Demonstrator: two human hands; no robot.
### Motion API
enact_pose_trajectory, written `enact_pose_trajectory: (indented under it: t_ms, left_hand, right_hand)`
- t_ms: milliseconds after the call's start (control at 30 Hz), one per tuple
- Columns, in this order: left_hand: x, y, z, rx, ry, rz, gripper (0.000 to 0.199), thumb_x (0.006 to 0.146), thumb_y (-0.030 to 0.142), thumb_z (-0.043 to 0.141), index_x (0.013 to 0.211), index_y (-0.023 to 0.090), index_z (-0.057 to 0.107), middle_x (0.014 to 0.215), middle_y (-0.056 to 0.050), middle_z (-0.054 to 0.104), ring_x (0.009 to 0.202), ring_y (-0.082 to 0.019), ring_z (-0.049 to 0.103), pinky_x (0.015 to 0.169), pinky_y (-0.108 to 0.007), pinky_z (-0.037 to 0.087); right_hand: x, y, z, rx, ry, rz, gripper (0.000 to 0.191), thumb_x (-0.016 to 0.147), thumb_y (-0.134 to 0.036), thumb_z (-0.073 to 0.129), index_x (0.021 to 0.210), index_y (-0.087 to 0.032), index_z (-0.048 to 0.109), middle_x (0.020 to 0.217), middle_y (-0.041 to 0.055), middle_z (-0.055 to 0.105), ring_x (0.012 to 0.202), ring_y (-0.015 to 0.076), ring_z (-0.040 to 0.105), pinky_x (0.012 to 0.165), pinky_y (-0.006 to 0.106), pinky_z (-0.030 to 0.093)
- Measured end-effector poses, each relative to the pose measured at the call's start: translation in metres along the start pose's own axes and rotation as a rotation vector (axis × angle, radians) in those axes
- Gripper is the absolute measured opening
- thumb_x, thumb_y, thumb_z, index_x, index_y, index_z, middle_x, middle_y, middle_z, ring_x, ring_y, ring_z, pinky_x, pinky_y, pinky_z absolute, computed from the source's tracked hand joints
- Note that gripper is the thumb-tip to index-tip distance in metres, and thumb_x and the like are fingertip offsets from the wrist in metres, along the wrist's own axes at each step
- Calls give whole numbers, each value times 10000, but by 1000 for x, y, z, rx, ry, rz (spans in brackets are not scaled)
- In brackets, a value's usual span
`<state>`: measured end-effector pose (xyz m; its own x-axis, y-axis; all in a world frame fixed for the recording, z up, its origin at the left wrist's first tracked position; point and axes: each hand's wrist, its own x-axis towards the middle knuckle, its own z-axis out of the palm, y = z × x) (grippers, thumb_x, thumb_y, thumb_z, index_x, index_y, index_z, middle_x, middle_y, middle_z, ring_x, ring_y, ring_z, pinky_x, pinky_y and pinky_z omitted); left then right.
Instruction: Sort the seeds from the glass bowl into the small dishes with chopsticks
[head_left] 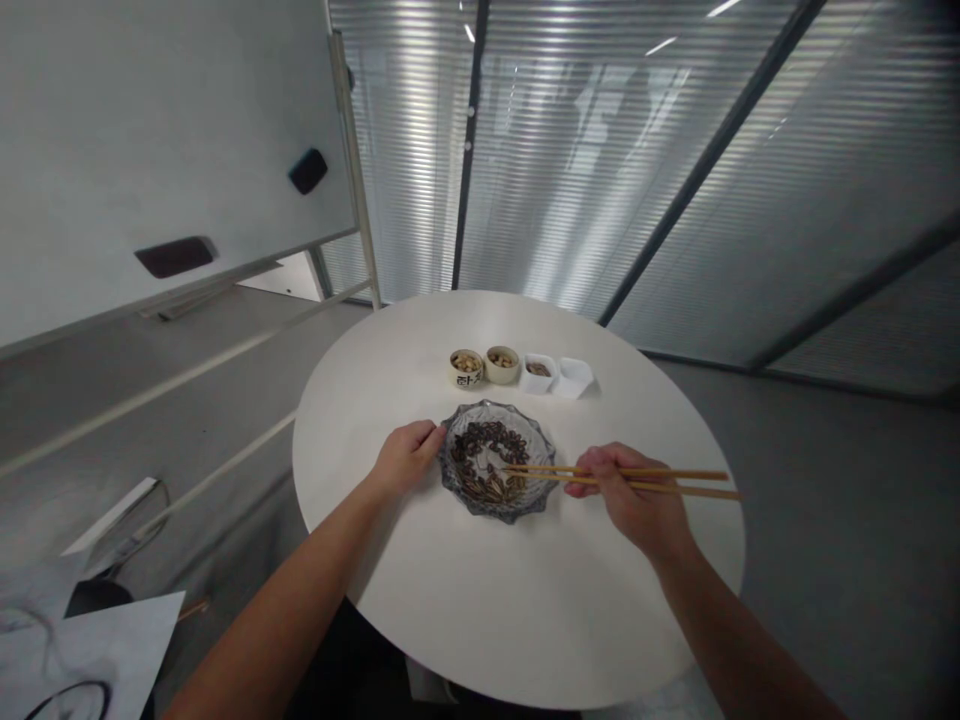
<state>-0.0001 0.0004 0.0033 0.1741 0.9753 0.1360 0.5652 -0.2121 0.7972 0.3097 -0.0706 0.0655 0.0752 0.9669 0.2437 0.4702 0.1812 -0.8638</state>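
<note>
The left hand (405,460) rests curled on the rim of a glass dish (499,512), at 9 o'clock; I cannot tell if it grips. The right hand (626,495) is holding wooden chopsticks (645,478), their tips over the dish from 3 o'clock. Dark seeds (480,447) lie inside the dish. At 12 o'clock on the round white tabletop (450,600) stand two small cream cups (484,366) and two white square dishes (556,375).

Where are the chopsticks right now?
In the head view, the wooden chopsticks sit in the person's right hand, tips reaching over the right side of the glass dish of seeds.
</note>
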Motion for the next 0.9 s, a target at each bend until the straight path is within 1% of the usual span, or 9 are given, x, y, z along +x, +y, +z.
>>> enact_pose_trajectory:
  t_ms: [200,333,400,467,567,633,767,833,900]
  left_hand:
    - [0,-3,0,2,-9,-2,471,968,534,410,662,195,522,643,10,496,652,-137,445,609,-265,320]
    - [1,-3,-1,26,-27,8,471,976,541,395,668,198,491,650,11,492,654,-137,452,630,-273,324]
    - [1,-2,-1,29,-31,4,469,977,542,388,669,201,481,649,10,484,655,-140,453,633,-276,325]
    - [0,-1,-1,28,-31,2,469,977,542,380,666,204,474,649,9,479,656,-142,449,631,-277,325]
    - [0,0,-1,31,-24,3,468,974,538,381,657,205,470,647,9,476,655,-144,444,627,-274,324]
    - [0,-1,-1,30,-24,3,466,974,535,387,658,204,478,646,10,480,656,-143,446,626,-271,326]
    - [1,-2,0,31,-29,14,465,976,526,393,663,200,502,645,10,487,655,-142,452,624,-270,329]
    - [1,-3,0,28,-22,14,470,977,526,394,662,198,510,642,10,487,653,-140,449,622,-271,325]
    - [1,-4,1,29,-14,19,472,978,526,398,660,196,512,641,11,488,650,-138,449,625,-272,325]
  right_hand:
    - [-3,2,0,60,61,-49,409,948,-550,621,748,-200,689,614,49,748,537,221,748,499,274,596]
    - [-3,-8,-6,100,169,-124,388,935,-536,648,768,-190,703,600,46,737,524,221,747,492,278,607]
    - [3,-13,-9,126,242,-162,376,929,-527,661,777,-185,700,610,43,730,519,216,744,474,271,600]
    - [17,-17,-12,147,316,-177,381,922,-533,666,774,-183,690,626,39,722,521,210,743,478,271,603]
    - [52,-14,-15,195,434,-167,424,898,-586,669,752,-189,655,620,32,705,504,203,731,482,284,617]
    - [79,-7,-16,206,454,-154,450,882,-618,667,756,-187,646,578,21,685,486,201,721,478,287,622]
    - [126,13,-16,235,505,-151,441,859,-606,696,747,-188,613,545,6,669,454,181,701,451,250,606]
    - [140,22,-15,251,485,-126,435,844,-594,714,749,-183,611,544,3,667,444,174,694,443,238,600]
    - [148,30,-13,285,459,-95,435,828,-589,731,759,-177,611,551,1,669,434,169,687,440,240,602]
